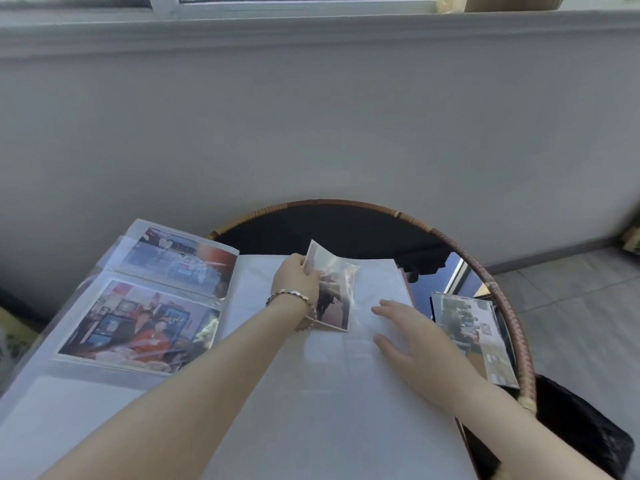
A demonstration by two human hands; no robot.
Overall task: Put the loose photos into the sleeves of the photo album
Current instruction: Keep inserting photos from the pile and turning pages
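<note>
The photo album point(346, 393) lies open on the round table. Its left page holds two sleeved photos, a street scene point(180, 259) above and a portrait of people in red point(138, 327) below. The right page is white and blank. My left hand point(296, 280), with a bracelet on the wrist, grips a loose photo point(334, 292) by its left edge; the photo stands tilted over the upper part of the right page. My right hand point(412, 336) rests flat with straight fingers on the right page, just right of that photo.
A small stack of loose photos point(471, 327) lies on the dark glass table point(346, 230) to the right of the album, inside the table's woven rattan rim point(498, 296). A grey wall rises right behind the table. Tiled floor shows at right.
</note>
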